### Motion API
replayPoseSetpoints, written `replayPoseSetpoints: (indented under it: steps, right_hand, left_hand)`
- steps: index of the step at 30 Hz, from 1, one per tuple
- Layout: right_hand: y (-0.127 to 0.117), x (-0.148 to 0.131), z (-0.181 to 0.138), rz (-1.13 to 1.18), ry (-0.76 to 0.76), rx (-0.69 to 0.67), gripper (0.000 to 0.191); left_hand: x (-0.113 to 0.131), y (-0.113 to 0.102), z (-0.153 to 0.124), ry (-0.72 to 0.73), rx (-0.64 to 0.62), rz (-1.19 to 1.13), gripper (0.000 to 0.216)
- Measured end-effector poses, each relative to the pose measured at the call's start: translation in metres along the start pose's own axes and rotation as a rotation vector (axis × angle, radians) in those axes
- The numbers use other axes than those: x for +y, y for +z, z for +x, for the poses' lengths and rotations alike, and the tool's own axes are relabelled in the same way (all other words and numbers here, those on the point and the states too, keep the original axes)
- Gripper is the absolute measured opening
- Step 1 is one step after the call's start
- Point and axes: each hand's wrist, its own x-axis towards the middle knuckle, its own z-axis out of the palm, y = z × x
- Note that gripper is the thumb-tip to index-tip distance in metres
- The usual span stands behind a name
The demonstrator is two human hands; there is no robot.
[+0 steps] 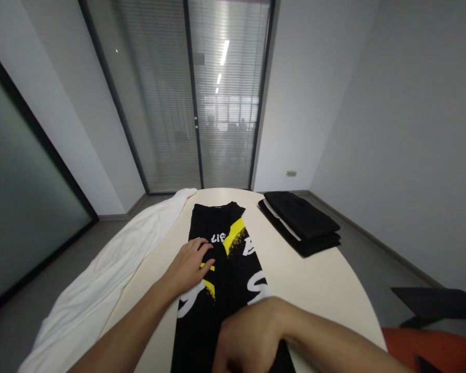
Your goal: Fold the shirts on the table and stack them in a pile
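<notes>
A black garment (221,280) with yellow and white print lies lengthwise on the table; it looks like a pair of trousers, its waist end pointing away from me. My left hand (194,261) rests palm down on the garment's left side, with the fingers spread and slightly bent. Close to me, my right hand (250,334) is over the lower part of the garment, bent at the wrist. Its fingers curl downward and are mostly hidden at the frame's bottom edge, so I cannot tell whether they grip the cloth.
The pale round-ended table (318,290) carries a stack of folded dark clothes (301,217) at the right. White cloth (112,264) drapes along the left edge. An orange and black chair (431,347) stands at lower right. Behind are a glass partition with blinds (171,103) and walls.
</notes>
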Motion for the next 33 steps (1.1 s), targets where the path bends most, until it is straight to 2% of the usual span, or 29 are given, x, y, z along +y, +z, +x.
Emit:
replayPoseSetpoints:
  steps: [1, 3, 5, 6, 7, 10, 13, 17, 21, 26, 33]
  right_hand:
    - [-0.009, 0.001, -0.010, 0.060, -0.028, 0.151, 0.008]
    - [-0.029, 0.008, -0.027, 0.068, 0.043, 0.500, 0.023]
    - [-0.048, 0.023, -0.039, -0.096, 0.194, 0.936, 0.021]
    - [-0.057, 0.032, -0.042, -0.189, 0.292, 1.092, 0.021]
    - [-0.065, 0.042, -0.044, -0.260, 0.395, 1.194, 0.021]
    - [-0.089, 0.072, -0.048, -0.381, 0.668, 1.369, 0.023]
    - [-0.112, 0.096, -0.052, -0.381, 0.821, 1.465, 0.029]
    - [-0.142, 0.121, -0.060, -0.311, 0.972, 1.519, 0.043]
    - [-0.167, 0.146, -0.067, -0.266, 1.003, 1.529, 0.046]
    - [-0.189, 0.168, -0.074, -0.242, 1.011, 1.525, 0.032]
    - [-0.218, 0.169, -0.075, -0.278, 0.988, 1.555, 0.032]
  left_hand:
    - [0.000, 0.001, 0.001, -0.009, 0.008, 0.000, 0.031]
    - [-0.001, 0.001, 0.002, -0.026, 0.028, -0.001, 0.029]
    - [-0.001, 0.003, 0.004, -0.024, 0.050, -0.007, 0.032]
    - [-0.001, 0.003, 0.005, -0.019, 0.062, -0.011, 0.035]
    - [-0.001, 0.004, 0.006, -0.014, 0.073, -0.015, 0.039]
    - [0.000, 0.004, 0.010, 0.010, 0.086, -0.028, 0.050]
    - [0.006, 0.002, 0.014, 0.072, 0.051, -0.042, 0.056]
    - [0.016, 0.000, 0.015, 0.127, -0.045, -0.033, 0.060]
    - [0.019, 0.001, 0.014, 0.124, -0.116, -0.042, 0.051]
    - [0.014, 0.002, 0.017, 0.106, -0.111, -0.068, 0.050]
    - [0.014, 0.001, 0.020, 0.081, -0.119, -0.087, 0.051]
